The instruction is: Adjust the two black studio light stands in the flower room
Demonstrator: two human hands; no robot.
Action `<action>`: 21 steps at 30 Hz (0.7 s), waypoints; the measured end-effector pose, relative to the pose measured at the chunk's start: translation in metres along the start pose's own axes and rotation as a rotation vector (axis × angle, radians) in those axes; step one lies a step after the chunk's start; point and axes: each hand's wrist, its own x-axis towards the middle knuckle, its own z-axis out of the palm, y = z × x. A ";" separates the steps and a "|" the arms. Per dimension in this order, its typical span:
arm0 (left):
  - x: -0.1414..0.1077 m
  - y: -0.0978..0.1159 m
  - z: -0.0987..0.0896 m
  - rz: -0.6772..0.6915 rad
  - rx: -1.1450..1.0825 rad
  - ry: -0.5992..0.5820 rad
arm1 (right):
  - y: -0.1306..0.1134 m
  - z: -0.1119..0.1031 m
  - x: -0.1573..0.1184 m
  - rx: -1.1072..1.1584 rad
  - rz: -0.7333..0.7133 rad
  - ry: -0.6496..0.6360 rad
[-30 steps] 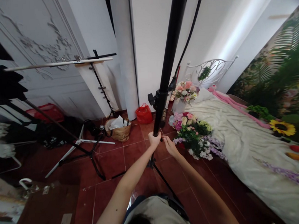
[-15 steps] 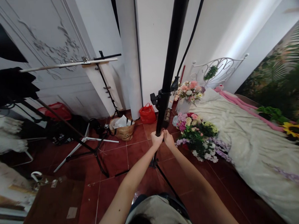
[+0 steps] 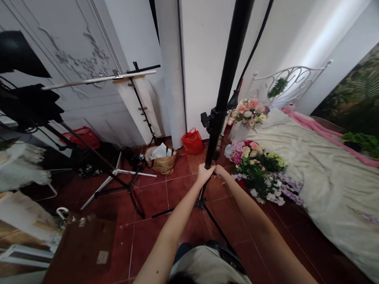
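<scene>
A black light stand (image 3: 228,60) rises in front of me, leaning to the upper right, its legs spread on the floor. My left hand (image 3: 205,173) is closed round its lower pole. Pressed up to the same pole from the right is my right hand (image 3: 221,171), its fingers curled in and partly hidden. Above both hands sits a black clamp knob (image 3: 205,119) on the collar of the stand. A black cable (image 3: 257,42) with a thick plug end (image 3: 233,100) hangs down along the pole's right side. The top of the stand is out of view.
Flower bunches (image 3: 256,168) and a bed with a cream cover (image 3: 319,170) lie to the right. Ahead are a red bag (image 3: 192,142) and a woven basket (image 3: 161,162). Another black stand (image 3: 128,186) and a brown cardboard box (image 3: 84,251) are at left.
The whole view has shifted, so things appear farther right. My right hand has slipped lower and further behind the pole's right side. My left hand keeps its grip.
</scene>
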 end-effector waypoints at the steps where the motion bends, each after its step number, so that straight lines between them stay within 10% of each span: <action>1: 0.000 0.000 0.001 -0.006 -0.002 0.013 | 0.003 0.000 -0.005 0.012 -0.003 -0.009; 21: -0.007 0.000 0.002 0.013 -0.022 0.066 | 0.060 0.025 -0.053 0.446 -0.282 0.061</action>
